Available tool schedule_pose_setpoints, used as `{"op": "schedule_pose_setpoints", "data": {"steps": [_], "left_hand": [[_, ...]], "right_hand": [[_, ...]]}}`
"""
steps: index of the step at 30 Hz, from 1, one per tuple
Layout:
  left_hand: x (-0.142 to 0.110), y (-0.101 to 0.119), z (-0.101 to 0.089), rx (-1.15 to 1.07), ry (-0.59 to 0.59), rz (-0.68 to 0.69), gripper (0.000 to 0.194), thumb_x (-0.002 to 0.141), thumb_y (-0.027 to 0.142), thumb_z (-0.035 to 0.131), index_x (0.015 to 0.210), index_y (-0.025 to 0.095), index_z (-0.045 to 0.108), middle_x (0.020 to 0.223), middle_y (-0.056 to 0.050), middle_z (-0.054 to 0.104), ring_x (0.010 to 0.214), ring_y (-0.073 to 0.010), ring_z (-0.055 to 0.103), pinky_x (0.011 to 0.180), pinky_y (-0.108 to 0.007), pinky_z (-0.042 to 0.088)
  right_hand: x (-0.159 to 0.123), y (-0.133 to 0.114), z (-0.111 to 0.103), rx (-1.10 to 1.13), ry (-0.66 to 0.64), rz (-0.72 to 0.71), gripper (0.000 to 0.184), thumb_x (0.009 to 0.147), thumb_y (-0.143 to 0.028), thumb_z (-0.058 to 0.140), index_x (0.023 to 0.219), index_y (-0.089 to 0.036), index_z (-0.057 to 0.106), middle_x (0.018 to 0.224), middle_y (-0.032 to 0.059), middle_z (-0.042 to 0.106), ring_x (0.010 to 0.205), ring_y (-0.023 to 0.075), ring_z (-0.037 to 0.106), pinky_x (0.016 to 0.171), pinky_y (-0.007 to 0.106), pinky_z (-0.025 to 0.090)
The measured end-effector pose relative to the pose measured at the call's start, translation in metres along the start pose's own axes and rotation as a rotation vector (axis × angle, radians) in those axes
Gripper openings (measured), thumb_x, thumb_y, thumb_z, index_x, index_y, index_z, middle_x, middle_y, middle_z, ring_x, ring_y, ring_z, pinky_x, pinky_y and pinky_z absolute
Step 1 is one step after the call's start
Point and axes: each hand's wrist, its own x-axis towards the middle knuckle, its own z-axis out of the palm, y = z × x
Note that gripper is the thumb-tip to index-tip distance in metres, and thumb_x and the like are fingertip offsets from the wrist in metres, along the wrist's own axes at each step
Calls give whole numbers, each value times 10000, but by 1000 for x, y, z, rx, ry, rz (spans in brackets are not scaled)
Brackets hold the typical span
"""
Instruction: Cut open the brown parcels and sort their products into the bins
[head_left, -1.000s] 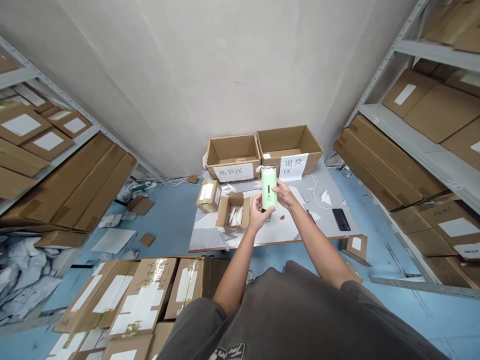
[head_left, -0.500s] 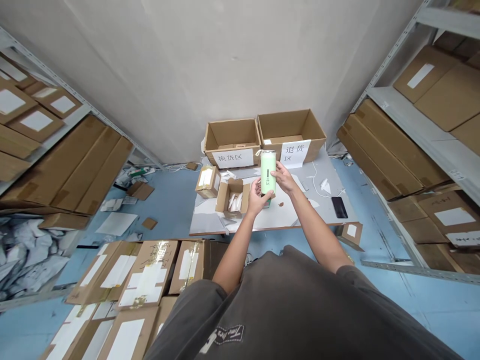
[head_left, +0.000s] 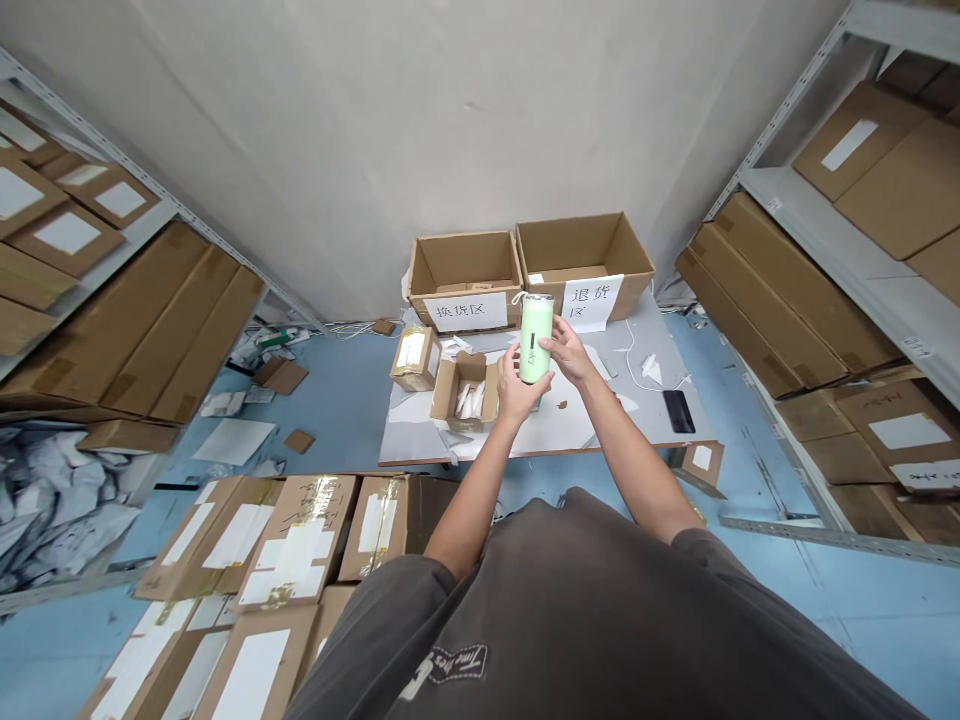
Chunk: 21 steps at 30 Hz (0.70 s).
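Note:
A light green tumbler (head_left: 535,340) with dark lettering and a pale cord loop at its top is held above the table, tilted slightly. My left hand (head_left: 517,388) is closed around its lower left side and base. My right hand (head_left: 568,352) grips it from the right, fingers against its side. Left of my hands sits an open small carton (head_left: 444,392) with white wrapping inside. Beside that carton stands a closed small box (head_left: 415,357) with a white label. Something green under the tumbler is mostly hidden by my left hand.
Two large open cartons with handwritten signs, the left one (head_left: 466,268) and the right one (head_left: 596,243), stand at the table's back. A dark phone (head_left: 679,411) lies at the right edge. Shelves of boxes flank both sides; stacked cartons (head_left: 300,540) stand at lower left.
The tumbler has turned a little in my hands, its lettering shifting left, and it leans slightly more. Both hands keep hold of it. The view has shifted slightly.

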Motion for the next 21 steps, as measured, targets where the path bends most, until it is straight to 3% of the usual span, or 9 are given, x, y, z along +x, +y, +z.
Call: {"op": "schedule_pose_setpoints", "data": {"steps": [5,10,14,16,21], "left_hand": [[6,-7,0,-134,-26,7,919,788,452,913,1591,279,502,1503,-136,610,1282,-299,649,1069,-434,562],[14,-13,-8,-400,-232,1,981,768,607,906,1585,222,523,1519,-164,629,1342,-344,641,1085,-460,571],[17,-13,-10,-491,-369,38,974,783,707,861,1551,189,559,1463,-169,675,1377,-368,623,1132,-494,548],[15,-13,-9,-475,-345,17,987,779,693,875,1567,206,532,1471,-169,663,1355,-355,639,1114,-483,555],[8,-9,-5,-284,-157,-14,990,682,536,1003,1521,260,555,1482,-144,636,1282,-331,655,1050,-447,572]], "right_hand": [[-1,-6,-3,15,16,-5,945,701,-619,955,1512,-340,557,1489,82,676,1368,323,641,1099,462,597],[-7,-16,-7,101,-75,76,801,744,-621,905,1428,-321,617,1357,67,760,1264,330,712,1050,472,615],[-9,-19,-4,135,-117,82,790,732,-610,916,1400,-296,632,1256,71,801,1212,346,738,1032,494,618],[-9,-19,-2,113,-71,52,823,699,-590,949,1397,-295,629,1251,67,801,1215,338,736,1036,479,615],[-7,-15,1,18,19,-6,887,638,-601,991,1380,-291,618,1308,78,774,1232,326,714,1046,466,608]]}}
